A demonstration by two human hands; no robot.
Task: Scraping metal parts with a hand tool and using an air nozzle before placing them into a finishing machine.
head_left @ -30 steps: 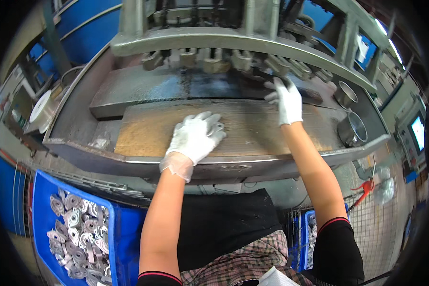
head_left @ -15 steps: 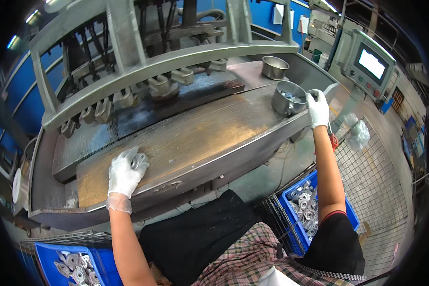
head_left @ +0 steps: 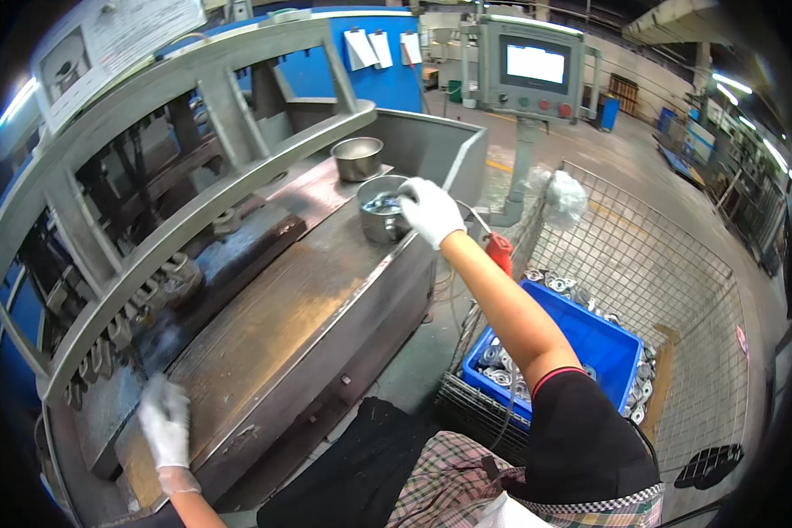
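Right hand: in a white glove, the right hand point(head_left: 430, 214) is at the rim of a round grey metal cup with a side handle point(head_left: 380, 227), close to 12 o'clock from the middle of the view.
Right grip: fingers bent down at the cup's mouth; I cannot tell whether they pinch anything.
Cup: on the bench, near its front edge, with small shiny pieces point(head_left: 378, 204) inside.
Left hand: in a white glove too, the left hand point(head_left: 164, 421) is at 8 o'clock, over or on a worn brown wooden board point(head_left: 282, 317).
Left grip: motion-blurred; I cannot tell whether it is closed or holds anything.
Bench: a grey metal bench with raised walls point(head_left: 352, 352), running from 8 to 12 o'clock and carrying the board.
Second vessel: a shallow round silver metal bowl point(head_left: 358, 164), at 11 o'clock from the cup.
Machine: a heavy grey metal frame point(head_left: 229, 207) at 10 o'clock, with a row of blocky metal clamps point(head_left: 176, 273) below it.
Bin: a blue rectangular plastic bin point(head_left: 581, 326) at 4 o'clock, with grey metal parts point(head_left: 500, 363) inside.
Control box: a grey box with a lit screen point(head_left: 534, 75), at 1 o'clock.
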